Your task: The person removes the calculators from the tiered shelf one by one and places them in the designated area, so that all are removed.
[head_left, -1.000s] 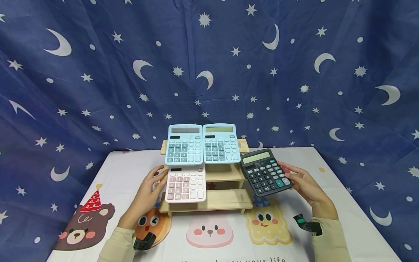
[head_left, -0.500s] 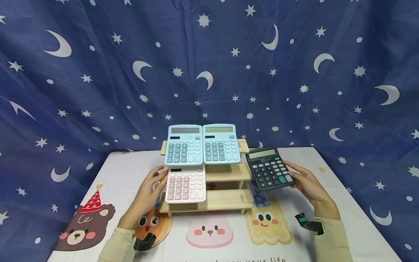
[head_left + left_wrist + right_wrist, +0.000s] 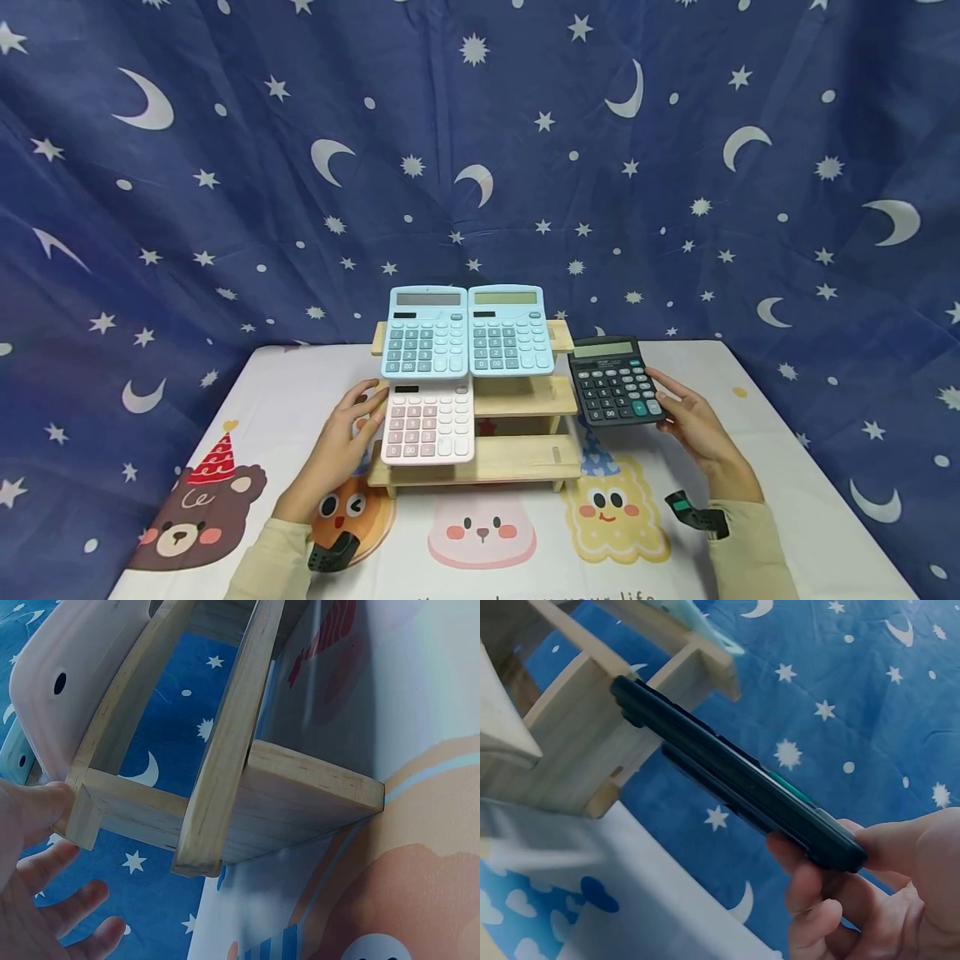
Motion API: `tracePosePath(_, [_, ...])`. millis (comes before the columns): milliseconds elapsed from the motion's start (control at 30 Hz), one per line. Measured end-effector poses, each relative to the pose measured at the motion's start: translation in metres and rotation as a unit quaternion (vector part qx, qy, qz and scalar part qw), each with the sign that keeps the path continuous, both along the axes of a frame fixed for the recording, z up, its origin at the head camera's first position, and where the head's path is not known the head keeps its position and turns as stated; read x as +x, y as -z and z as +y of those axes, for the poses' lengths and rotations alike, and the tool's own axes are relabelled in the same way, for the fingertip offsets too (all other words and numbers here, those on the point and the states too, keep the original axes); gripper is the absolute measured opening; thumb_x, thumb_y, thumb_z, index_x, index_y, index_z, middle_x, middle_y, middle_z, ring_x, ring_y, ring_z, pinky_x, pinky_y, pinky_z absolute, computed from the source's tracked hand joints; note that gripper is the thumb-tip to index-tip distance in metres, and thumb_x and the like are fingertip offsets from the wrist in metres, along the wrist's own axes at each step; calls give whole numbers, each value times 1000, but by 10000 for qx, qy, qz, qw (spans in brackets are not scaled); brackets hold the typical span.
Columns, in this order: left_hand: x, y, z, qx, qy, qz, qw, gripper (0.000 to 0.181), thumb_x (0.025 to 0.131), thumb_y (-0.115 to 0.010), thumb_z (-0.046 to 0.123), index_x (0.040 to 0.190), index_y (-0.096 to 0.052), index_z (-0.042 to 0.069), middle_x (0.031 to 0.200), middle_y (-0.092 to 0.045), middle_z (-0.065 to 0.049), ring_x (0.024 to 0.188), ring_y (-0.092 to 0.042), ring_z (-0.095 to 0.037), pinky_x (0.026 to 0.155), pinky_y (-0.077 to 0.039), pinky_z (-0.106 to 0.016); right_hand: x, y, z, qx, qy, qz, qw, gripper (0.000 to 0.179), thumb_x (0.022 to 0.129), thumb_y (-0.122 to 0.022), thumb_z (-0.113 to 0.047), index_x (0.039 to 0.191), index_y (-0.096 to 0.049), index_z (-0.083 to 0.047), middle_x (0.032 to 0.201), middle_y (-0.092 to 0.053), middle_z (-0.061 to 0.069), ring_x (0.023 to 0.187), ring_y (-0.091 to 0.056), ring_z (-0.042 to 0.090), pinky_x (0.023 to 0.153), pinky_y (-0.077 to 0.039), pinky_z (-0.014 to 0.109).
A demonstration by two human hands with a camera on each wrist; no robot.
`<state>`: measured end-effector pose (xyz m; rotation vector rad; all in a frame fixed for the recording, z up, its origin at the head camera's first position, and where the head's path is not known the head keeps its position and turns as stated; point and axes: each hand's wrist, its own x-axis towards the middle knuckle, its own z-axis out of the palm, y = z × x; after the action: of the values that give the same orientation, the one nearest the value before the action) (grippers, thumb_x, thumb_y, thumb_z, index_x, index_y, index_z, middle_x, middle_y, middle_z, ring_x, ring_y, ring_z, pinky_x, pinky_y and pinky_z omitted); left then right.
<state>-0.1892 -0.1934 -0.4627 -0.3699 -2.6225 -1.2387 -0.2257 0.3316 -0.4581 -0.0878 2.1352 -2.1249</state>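
Note:
My right hand (image 3: 697, 425) grips a black calculator (image 3: 613, 382) by its right edge, thumb on one face and fingers curled under the other. In the right wrist view the calculator (image 3: 735, 776) appears edge-on, its far end beside the wooden rack. At the rack's left side, my left hand (image 3: 341, 442) rests its fingertips by a pink-and-white calculator (image 3: 427, 423). In the left wrist view, one digit touches the end of a wooden tier (image 3: 79, 802); the other fingers (image 3: 71, 900) are spread and relaxed. Two light-blue calculators (image 3: 425, 332) stand side by side on the top tier.
The stepped wooden rack (image 3: 517, 458) stands mid-table, with bare wood to the right of the pink calculator. A white cloth (image 3: 480, 575) printed with cartoon figures covers the table. Behind hangs a dark blue curtain (image 3: 525, 167) with moons and stars.
My right hand has moved the black calculator a little back and right, turning it more upright beside the rack's right side. The left hand has stayed in place.

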Motion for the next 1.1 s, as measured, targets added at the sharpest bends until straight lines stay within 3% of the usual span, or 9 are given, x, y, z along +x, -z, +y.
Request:
tracePosePath(200, [-1, 1, 1, -29, 1, 72, 10000, 42, 104, -55, 12, 142, -53, -4, 157, -39, -22, 147, -33, -49, 116, -30, -67, -4, 9, -2, -191, 90, 36, 9998, 58, 108, -47, -20, 160, -26, -3, 105, -72, -18, 75, -61, -3, 58, -48, 15])
tracePosePath(500, [-1, 0, 2, -38, 18, 80, 10000, 41, 104, -54, 12, 142, -53, -4, 157, -39, -22, 148, -33, -49, 116, -31, -67, -5, 18, -1, 168, 197, -166, 9995, 55, 109, -45, -18, 160, -28, -6, 105, -69, -22, 74, -57, -2, 60, -48, 17])
tracePosePath(767, [0, -2, 3, -75, -34, 89, 9999, 42, 105, -54, 13, 143, -54, -4, 158, -39, -21, 148, -33, -49, 117, -29, -67, -10, 29, -2, 239, 86, -30, 9997, 51, 108, -43, -13, 158, -34, -9, 103, -71, -22, 73, -58, -3, 59, -48, 16])
tracePosePath(1000, [1, -3, 2, -70, -55, 47, 9999, 41, 104, -54, 11, 143, -54, -2, 158, -39, -20, 148, -33, -48, 115, -32, -67, -11, 34, -5, 348, 179, -186, 9991, 55, 108, -44, -14, 159, -26, 0, 97, -70, -22, 71, -59, -4, 59, -48, 17])
tracePosePath(1033, [1, -2, 2, -66, -50, 54, 10000, 41, 104, -54, 11, 143, -54, -3, 158, -39, -20, 147, -33, -48, 115, -32, -67, -11, 35, -5, 367, 198, -235, 9989, 55, 109, -44, -15, 159, -26, 0, 98, -69, -21, 71, -59, -4, 59, -48, 17])
tracePosePath(1100, [1, -1, 1, -60, -38, 82, 9999, 41, 104, -54, 11, 143, -54, -3, 158, -39, -20, 147, -34, -48, 115, -33, -67, -12, 35, -6, 400, 209, -297, 9985, 56, 109, -44, -18, 159, -25, -1, 122, -67, -12, 71, -59, -4, 59, -48, 16])
